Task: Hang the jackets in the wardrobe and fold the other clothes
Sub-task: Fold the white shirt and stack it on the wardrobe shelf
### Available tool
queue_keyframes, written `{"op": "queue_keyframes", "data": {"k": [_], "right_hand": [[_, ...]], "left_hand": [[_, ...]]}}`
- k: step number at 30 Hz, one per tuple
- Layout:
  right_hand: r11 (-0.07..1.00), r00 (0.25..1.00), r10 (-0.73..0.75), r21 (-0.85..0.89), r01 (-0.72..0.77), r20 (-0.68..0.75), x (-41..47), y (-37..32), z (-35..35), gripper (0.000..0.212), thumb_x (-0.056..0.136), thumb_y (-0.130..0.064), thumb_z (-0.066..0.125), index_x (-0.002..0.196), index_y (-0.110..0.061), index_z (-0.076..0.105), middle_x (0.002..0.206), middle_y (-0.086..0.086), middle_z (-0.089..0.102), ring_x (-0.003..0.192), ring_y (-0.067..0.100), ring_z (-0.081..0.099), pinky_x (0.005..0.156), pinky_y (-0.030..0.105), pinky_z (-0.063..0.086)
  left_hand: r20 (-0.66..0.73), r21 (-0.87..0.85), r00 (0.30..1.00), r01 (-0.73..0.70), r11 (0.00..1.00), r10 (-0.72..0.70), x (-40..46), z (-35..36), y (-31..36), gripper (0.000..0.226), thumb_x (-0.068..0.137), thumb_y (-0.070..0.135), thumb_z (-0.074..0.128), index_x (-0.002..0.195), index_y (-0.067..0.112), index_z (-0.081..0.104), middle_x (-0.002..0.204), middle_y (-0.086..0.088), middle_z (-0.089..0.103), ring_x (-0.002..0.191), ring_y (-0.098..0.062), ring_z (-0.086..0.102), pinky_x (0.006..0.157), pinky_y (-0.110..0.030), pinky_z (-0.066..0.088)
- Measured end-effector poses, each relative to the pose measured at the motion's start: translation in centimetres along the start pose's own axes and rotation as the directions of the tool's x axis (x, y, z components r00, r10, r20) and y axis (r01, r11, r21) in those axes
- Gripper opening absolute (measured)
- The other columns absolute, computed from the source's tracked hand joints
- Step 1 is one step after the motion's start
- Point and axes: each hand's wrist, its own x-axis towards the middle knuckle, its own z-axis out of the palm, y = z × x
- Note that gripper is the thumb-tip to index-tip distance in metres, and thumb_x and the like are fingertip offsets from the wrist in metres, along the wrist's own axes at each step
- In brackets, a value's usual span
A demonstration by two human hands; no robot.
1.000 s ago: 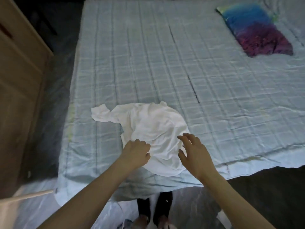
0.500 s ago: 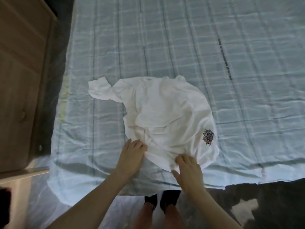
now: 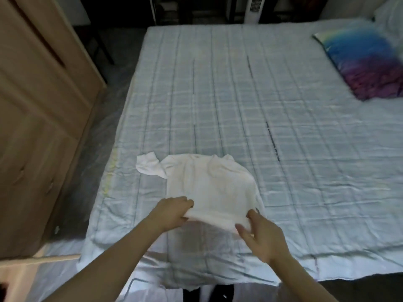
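Note:
A white T-shirt (image 3: 209, 182) lies on the pale checked bedcover (image 3: 239, 94), near the bed's front edge, with one sleeve sticking out to the left. My left hand (image 3: 172, 212) grips the shirt's near hem at its left corner. At the hem's right corner, my right hand (image 3: 259, 234) pinches the cloth. The near hem is lifted a little off the bed between both hands.
A wooden wardrobe (image 3: 39, 118) stands along the left, with a narrow floor strip between it and the bed. A blue and purple pillow (image 3: 366, 62) lies at the bed's far right. A white tower fan (image 3: 253, 9) stands behind the bed.
Both hands have taken hold of the shirt's near hem and raised it. The shirt's lower part now looks straighter. The camera has tilted up, showing more of the bed.

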Motion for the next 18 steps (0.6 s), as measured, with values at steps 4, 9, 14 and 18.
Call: {"op": "queue_keyframes", "data": {"k": [4,9,14,18], "right_hand": [[0.921,0.972,-0.233,-0.325,0.216,-0.012,1.5,-0.2,-5.2,0.04,0.079,-0.058,0.05,0.097,-0.022,0.051,0.067,-0.005,0.055,0.048,0.015,0.056,0.033,0.031,0.04],[0.873,0.968,-0.221,-0.467,0.143,-0.117,5.2,-2.0,-14.1,0.026,0.087,-0.032,0.062,0.11,-0.025,0.05,0.085,-0.003,0.059,0.074,0.021,0.062,0.047,0.029,0.035],[0.883,0.963,-0.155,-0.467,0.035,-0.221,7.8,-3.6,-22.4,0.028,0.096,-0.036,0.047,0.123,-0.031,0.052,0.111,0.0,0.052,0.108,0.023,0.052,0.075,0.037,0.046],[0.896,0.976,-0.055,-0.441,-0.045,-0.211,8.3,-4.1,-25.8,0.03,0.098,-0.029,0.042,0.126,-0.031,0.049,0.113,0.001,0.05,0.111,0.024,0.049,0.078,0.039,0.044]], "left_hand": [[-0.223,0.14,0.975,0.013,0.99,0.019,-0.7,-7.5,-3.0,0.019,0.081,0.034,0.064,0.091,0.019,0.068,0.094,-0.003,0.064,0.095,-0.026,0.058,0.062,-0.031,0.037],[-0.248,-0.266,0.958,0.076,0.961,-0.145,-1.5,-16.8,-3.1,0.032,0.071,0.062,0.062,0.065,0.031,0.066,0.068,0.008,0.067,0.068,-0.009,0.062,0.058,-0.026,0.04],[-0.111,-0.386,0.993,-0.083,0.919,0.043,-3.3,-27.0,-1.1,0.036,0.063,0.047,0.07,0.093,0.025,0.068,0.087,0.008,0.07,0.078,-0.005,0.065,0.067,-0.024,0.051],[-0.055,-0.331,0.993,-0.115,0.937,0.103,-3.9,-31.5,-0.6,0.044,0.059,0.037,0.064,0.101,0.025,0.063,0.096,0.007,0.066,0.088,-0.01,0.062,0.075,-0.024,0.049]]}}
